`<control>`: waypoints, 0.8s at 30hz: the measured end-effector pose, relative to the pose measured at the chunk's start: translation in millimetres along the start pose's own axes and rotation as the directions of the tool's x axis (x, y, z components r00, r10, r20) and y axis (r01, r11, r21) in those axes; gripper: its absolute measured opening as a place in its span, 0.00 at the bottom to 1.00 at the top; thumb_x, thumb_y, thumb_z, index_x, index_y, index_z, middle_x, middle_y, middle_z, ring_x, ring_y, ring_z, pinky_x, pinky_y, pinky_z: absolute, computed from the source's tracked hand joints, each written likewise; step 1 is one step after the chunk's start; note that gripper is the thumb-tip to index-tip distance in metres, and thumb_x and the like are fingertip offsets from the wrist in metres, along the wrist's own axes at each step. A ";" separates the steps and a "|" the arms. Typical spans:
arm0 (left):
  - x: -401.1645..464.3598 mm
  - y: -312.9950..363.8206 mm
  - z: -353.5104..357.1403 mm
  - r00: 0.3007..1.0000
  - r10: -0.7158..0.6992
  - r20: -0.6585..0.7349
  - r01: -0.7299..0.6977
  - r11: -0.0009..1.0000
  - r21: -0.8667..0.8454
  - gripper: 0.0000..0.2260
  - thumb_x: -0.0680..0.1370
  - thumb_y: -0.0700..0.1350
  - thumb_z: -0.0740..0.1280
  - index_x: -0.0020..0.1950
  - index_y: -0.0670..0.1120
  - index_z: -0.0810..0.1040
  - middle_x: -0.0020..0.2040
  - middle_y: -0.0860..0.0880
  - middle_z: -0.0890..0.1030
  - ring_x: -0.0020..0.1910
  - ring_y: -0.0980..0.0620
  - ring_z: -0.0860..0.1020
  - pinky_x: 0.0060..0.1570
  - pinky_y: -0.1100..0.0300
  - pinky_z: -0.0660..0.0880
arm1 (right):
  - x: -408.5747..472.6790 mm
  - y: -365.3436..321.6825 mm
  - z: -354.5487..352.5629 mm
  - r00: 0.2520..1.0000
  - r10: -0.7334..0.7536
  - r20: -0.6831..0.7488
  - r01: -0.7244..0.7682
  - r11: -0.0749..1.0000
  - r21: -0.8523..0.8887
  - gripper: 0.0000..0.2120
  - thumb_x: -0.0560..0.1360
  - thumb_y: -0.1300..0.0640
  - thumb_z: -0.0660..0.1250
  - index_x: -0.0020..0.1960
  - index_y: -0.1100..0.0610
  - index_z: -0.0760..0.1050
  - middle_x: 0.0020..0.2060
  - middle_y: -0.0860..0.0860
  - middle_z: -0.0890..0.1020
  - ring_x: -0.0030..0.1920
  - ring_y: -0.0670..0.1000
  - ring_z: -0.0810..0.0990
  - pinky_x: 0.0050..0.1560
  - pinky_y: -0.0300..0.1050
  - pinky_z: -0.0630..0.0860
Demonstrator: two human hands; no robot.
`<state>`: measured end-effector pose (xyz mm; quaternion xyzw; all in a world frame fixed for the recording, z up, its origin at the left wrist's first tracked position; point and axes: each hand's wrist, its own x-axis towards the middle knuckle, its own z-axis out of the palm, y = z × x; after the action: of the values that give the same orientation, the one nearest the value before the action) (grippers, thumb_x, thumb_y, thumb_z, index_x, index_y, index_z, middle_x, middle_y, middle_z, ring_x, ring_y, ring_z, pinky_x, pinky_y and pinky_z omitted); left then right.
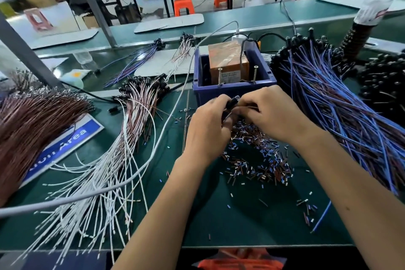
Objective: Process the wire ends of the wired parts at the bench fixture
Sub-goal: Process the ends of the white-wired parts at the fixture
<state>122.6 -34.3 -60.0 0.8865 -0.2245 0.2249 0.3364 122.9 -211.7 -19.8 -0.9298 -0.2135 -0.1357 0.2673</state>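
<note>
Both hands meet just in front of the blue bin fixture point(232, 90), which holds an orange box with two upright screws. My left hand point(208, 125) grips a small black wired part point(232, 101) with curled fingers. My right hand point(269, 114) pinches the same part's wires from the right. Under the hands lies a heap of cut insulation bits point(256, 160). A big bundle of blue-wired parts point(328, 105) lies at the right, and white and brown wired parts point(122, 149) fan out at the left.
A grey cable point(153, 155) crosses the green bench mat from the lower left up to the bin. A brown wire bundle point(32, 125) covers a blue sign at far left. Black parts point(385, 85) pile at far right. Smaller bundles lie behind, near a metal post.
</note>
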 end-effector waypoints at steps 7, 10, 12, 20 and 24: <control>-8.2 -24.5 8.9 0.983 -0.153 0.107 0.173 0.960 -0.222 0.11 0.79 0.47 0.71 0.36 0.50 0.80 0.29 0.56 0.78 0.29 0.57 0.74 0.32 0.57 0.70 | -12.8 23.3 12.6 0.993 0.065 -0.101 -0.048 0.985 0.163 0.05 0.76 0.52 0.76 0.46 0.53 0.88 0.36 0.43 0.86 0.38 0.41 0.83 0.43 0.39 0.78; -13.8 -28.8 14.2 0.983 -0.164 0.084 0.178 0.963 -0.204 0.11 0.79 0.50 0.71 0.37 0.49 0.80 0.30 0.53 0.79 0.30 0.52 0.76 0.34 0.54 0.73 | -17.1 37.0 16.4 0.991 0.132 -0.016 -0.123 0.957 0.264 0.03 0.77 0.56 0.76 0.45 0.52 0.87 0.35 0.43 0.86 0.38 0.40 0.83 0.43 0.31 0.75; -14.9 -31.9 15.9 0.984 -0.171 0.057 0.179 0.956 -0.232 0.09 0.79 0.50 0.71 0.40 0.49 0.81 0.33 0.51 0.80 0.34 0.47 0.78 0.37 0.50 0.76 | -19.0 44.6 17.0 0.985 0.161 0.059 -0.171 0.934 0.315 0.04 0.78 0.57 0.75 0.45 0.51 0.87 0.35 0.42 0.86 0.35 0.38 0.82 0.41 0.28 0.74; -17.6 -30.8 13.9 0.971 -0.227 0.074 0.238 0.906 -0.351 0.03 0.75 0.43 0.77 0.43 0.48 0.85 0.38 0.55 0.85 0.40 0.57 0.82 0.44 0.62 0.77 | -24.6 48.0 20.7 0.979 0.181 0.096 -0.204 0.905 0.372 0.07 0.80 0.57 0.71 0.44 0.50 0.82 0.34 0.46 0.84 0.32 0.41 0.78 0.38 0.40 0.77; -17.0 -30.5 13.1 0.969 -0.232 0.087 0.248 0.895 -0.371 0.04 0.76 0.42 0.76 0.42 0.47 0.85 0.37 0.55 0.84 0.37 0.58 0.80 0.42 0.62 0.76 | -26.7 47.5 20.7 0.982 0.186 -0.021 -0.173 0.945 0.276 0.05 0.81 0.57 0.70 0.47 0.50 0.81 0.38 0.43 0.82 0.41 0.39 0.80 0.43 0.30 0.72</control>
<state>129.0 -18.7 -93.3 0.8300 -0.1593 0.1161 0.5218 124.8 -245.3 -67.4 -0.8961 -0.1382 -0.1020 0.4093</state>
